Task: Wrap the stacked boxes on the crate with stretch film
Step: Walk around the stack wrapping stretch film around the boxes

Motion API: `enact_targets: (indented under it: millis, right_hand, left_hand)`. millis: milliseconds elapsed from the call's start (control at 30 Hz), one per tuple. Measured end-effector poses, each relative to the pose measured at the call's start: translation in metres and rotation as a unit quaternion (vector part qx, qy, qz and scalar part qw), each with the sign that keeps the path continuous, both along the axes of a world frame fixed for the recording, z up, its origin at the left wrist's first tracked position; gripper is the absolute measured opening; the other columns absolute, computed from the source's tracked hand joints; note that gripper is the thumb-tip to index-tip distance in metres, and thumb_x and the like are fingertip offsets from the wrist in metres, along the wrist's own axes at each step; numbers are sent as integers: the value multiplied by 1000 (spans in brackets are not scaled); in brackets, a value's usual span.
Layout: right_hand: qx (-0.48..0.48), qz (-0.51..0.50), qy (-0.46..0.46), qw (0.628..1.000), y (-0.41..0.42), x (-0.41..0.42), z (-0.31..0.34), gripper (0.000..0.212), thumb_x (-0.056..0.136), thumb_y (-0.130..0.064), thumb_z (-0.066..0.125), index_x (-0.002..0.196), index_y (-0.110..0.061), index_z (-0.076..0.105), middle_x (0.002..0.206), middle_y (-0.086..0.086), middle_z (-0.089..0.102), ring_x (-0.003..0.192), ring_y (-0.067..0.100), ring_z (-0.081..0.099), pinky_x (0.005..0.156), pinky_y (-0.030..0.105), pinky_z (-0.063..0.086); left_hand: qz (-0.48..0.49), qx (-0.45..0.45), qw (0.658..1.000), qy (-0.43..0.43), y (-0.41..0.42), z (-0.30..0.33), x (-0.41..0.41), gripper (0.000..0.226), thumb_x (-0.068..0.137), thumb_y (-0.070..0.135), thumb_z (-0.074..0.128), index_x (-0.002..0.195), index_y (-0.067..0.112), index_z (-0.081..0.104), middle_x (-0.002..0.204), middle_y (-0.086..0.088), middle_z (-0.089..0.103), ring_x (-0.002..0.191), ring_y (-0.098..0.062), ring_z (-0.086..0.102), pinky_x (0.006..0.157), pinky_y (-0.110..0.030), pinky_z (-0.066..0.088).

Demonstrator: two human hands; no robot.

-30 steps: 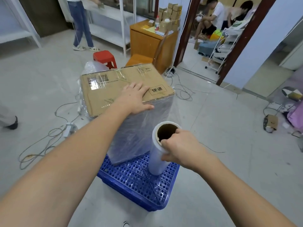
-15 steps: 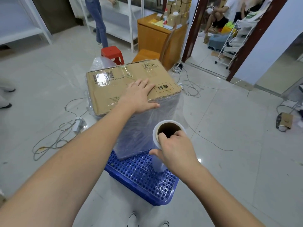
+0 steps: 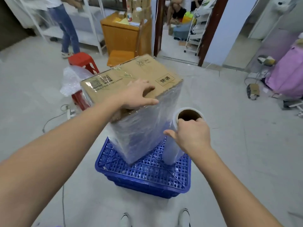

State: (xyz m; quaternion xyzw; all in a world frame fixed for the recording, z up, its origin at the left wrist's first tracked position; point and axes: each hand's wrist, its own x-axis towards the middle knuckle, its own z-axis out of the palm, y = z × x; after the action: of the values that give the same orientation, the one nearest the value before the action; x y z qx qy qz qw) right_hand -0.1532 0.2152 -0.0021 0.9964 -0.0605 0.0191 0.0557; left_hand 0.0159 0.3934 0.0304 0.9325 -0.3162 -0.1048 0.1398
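Observation:
The stacked cardboard boxes [image 3: 131, 76] stand on an upturned blue plastic crate [image 3: 147, 174], their sides covered in clear stretch film [image 3: 141, 131]. My left hand [image 3: 136, 95] lies flat on the top box near its front edge, fingers spread. My right hand [image 3: 191, 135] grips the upper end of the stretch film roll [image 3: 170, 151], which stands upright at the stack's right front corner, its brown core open at the top. A sheet of film runs from the roll to the stack.
A red stool [image 3: 82, 63] and bubble wrap [image 3: 72, 79] sit behind the stack at left. Cables [image 3: 54, 118] trail on the floor to the left. A wooden desk [image 3: 121, 31], a chair and a standing person [image 3: 65, 25] are farther back. My shoes [image 3: 183, 217] are close to the crate.
I have stepped round the stack, so its corner now faces me. The roll in my right hand has moved to the stack's right front corner. My left hand stays on the top box.

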Motion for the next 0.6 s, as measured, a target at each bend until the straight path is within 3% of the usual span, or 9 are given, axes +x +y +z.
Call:
enact_targets:
  millis: [133,200,333,400,500,600]
  right_hand:
    - [-4,-38,-10,999,-1,-3,0,53,93,-70,38,73,-21,42,70,-3,59,76,22,54,73,31,29]
    - [4,-56,1,998,2,-6,-1,49,94,-65,44,72,-21,40,69,-3,57,71,22,48,74,32,28]
    - [38,-96,22,994,10,-11,4,38,94,-54,55,90,-17,44,82,3,63,74,25,46,70,33,32]
    - [33,-107,13,994,12,-11,2,43,91,-59,56,88,-17,44,75,1,57,73,25,47,64,32,33]
    - [-5,-118,-8,993,15,-7,2,65,79,-81,49,75,-17,51,63,-3,54,59,19,50,53,31,33]
    - [-2,-112,4,994,13,-4,5,63,80,-81,49,73,-18,53,64,-2,55,58,19,50,51,29,33]
  left_hand:
    - [-148,110,982,-51,51,6,-19,106,82,87,52,166,35,13,174,2,4,159,-21,3,126,-39,1]
    - [-182,110,976,-55,69,2,-26,117,77,93,50,166,32,6,174,5,-1,159,-17,-2,123,-35,-5]
    - [-221,113,965,-81,96,-8,-33,135,68,100,51,166,26,-3,173,5,-8,158,-12,-10,126,-33,-8]
    - [-228,129,961,-89,107,-13,-33,144,61,99,58,165,27,-9,171,6,-15,157,-11,-17,128,-37,-9]
    - [-232,135,958,-97,113,-19,-30,152,50,91,67,164,30,-13,170,5,-16,157,-14,-19,130,-43,-5]
    - [-224,107,963,-110,112,-25,-29,140,62,79,76,164,29,-6,172,4,-6,159,-17,-11,130,-47,-1]
